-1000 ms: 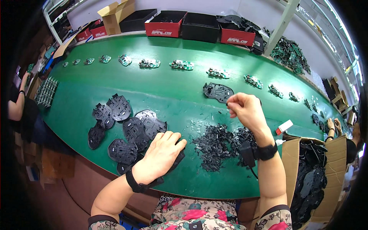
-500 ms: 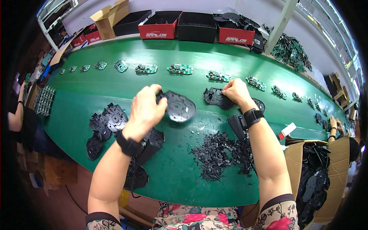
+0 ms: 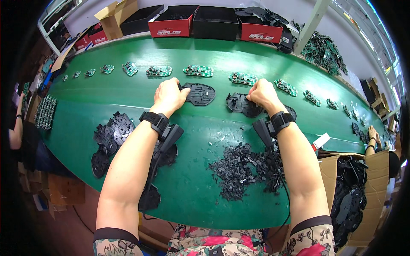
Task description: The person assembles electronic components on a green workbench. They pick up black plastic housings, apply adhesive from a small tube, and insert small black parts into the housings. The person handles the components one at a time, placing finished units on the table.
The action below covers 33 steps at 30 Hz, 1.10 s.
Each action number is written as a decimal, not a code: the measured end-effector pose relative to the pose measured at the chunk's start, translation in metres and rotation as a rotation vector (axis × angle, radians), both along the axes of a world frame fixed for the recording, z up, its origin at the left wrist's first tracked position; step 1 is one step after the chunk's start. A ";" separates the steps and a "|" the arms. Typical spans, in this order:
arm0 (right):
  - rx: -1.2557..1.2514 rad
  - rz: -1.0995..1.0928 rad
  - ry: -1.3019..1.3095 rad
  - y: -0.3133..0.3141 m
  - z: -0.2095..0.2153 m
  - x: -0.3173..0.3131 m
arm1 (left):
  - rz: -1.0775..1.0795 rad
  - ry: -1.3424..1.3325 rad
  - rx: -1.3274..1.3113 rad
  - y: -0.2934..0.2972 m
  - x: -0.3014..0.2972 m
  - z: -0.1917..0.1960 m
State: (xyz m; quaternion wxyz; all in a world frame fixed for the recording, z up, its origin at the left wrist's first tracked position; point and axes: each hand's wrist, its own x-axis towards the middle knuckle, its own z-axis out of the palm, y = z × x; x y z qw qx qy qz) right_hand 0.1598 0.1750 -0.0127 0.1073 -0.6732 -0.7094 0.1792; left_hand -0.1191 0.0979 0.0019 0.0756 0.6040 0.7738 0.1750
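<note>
From my remote seat I see the left hand [image 3: 168, 97] gripping the left shell [image 3: 201, 94] by its left end, thumb against fingers, at the upper middle of the frame. An end hold like that probably serves to leave the ribbed inside uncovered. The right shell [image 3: 240, 105] lies just beside it, inner face up, on the green counter [image 3: 200, 136]. The right hand [image 3: 263, 94] has its fingertips bunched at that shell's edge; I can't tell from here whether they pinch anything small.

The heap of small parts [image 3: 237, 170], dark, angular bits at lower centre, seems placed for easy reach. Boards [image 3: 199, 71], green and crusted with components, run in a spaced row across the upper frame, likely so each lifts singly. Loose shells [image 3: 119, 128], matt black plastic with rounded outlines, overlap at left, partly behind the forearm. At lower right, a brown carton [image 3: 329, 175] holds more black pieces.
</note>
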 end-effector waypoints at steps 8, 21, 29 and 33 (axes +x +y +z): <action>0.156 0.030 0.036 -0.035 0.028 -0.004 | -0.472 -0.150 0.241 -0.061 0.023 0.014; 0.427 0.209 0.442 -0.165 0.087 0.001 | -0.568 -0.306 0.148 -0.174 0.066 -0.006; 0.386 0.235 0.507 -0.201 0.070 -0.002 | -0.536 -0.223 0.164 -0.177 0.074 -0.008; 0.308 0.254 0.540 -0.214 0.057 -0.006 | -0.498 -0.286 0.166 -0.181 0.074 -0.004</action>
